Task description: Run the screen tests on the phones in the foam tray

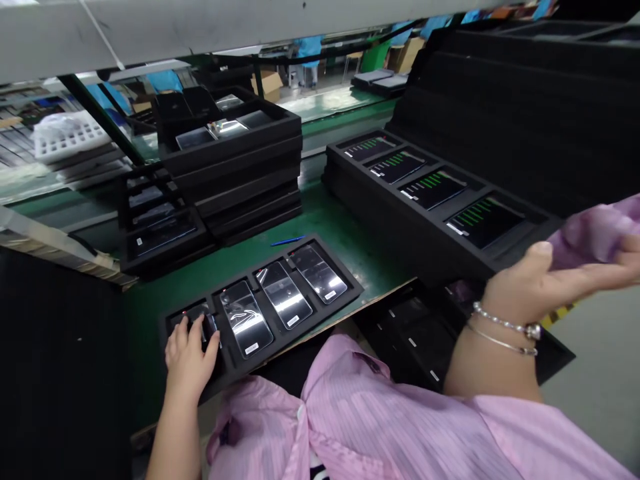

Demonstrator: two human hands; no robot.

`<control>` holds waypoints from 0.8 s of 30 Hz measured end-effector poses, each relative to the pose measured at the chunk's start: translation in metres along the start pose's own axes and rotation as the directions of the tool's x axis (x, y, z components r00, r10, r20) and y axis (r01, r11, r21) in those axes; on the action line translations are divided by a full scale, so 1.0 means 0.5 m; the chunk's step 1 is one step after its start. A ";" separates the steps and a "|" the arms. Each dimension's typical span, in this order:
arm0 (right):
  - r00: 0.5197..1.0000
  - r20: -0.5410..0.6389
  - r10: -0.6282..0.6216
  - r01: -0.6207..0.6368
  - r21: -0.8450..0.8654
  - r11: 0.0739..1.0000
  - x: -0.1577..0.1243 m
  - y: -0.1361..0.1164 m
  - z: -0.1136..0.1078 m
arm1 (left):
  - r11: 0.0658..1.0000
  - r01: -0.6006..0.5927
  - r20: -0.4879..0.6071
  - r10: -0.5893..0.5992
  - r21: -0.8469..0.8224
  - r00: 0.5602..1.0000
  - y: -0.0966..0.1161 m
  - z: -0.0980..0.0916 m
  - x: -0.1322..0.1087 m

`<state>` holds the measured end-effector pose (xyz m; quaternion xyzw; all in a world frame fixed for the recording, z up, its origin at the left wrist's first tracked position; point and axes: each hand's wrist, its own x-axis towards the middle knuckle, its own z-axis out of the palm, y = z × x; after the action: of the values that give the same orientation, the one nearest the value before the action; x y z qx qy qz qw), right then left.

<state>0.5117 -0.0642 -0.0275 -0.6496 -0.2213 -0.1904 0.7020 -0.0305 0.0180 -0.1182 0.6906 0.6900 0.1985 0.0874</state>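
My left hand (191, 353) lies over the leftmost compartment of a black foam tray (231, 373), its fingers spread and touching the glossy dark screen panel (210, 325) there. My palm hides much of that panel. Beside it in the same tray lie further panels with small white labels: one screen panel (245, 317), a brighter panel (284, 295) and one at the right end (318, 272). Far to the right, my right hand (545, 280) is raised, palm turned up. It holds a crumpled, blurred purple cloth or film (593, 233); which of these, I cannot tell.
A blue pen (287, 241) lies on the green tabletop (373, 257) behind the tray. Stacked foam trays (240, 193) rise at back left, and another stack (390, 227) at right holds panels with green stripes. A grey beam (250, 27) crosses above. More trays (410, 327) sit below the table edge.
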 end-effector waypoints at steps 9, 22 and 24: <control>0.472 0.861 -0.191 0.223 0.093 0.970 -0.205 -0.025 0.118 | 0.943 0.119 0.050 -0.141 0.310 0.989 0.056 -0.007 0.016; 0.029 0.995 0.099 0.505 -0.100 0.858 -0.329 0.032 0.111 | 0.930 0.220 0.127 -0.266 0.295 0.956 0.071 -0.011 -0.005; 0.020 0.997 0.075 0.515 -0.075 0.854 -0.324 0.043 0.104 | 0.942 0.207 0.126 -0.246 0.264 0.961 0.099 -0.014 -0.014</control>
<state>0.3860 -0.0141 -0.1326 -0.6880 -0.6924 0.1516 0.1556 0.0124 0.0085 -0.0933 0.6253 0.7753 0.0440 0.0768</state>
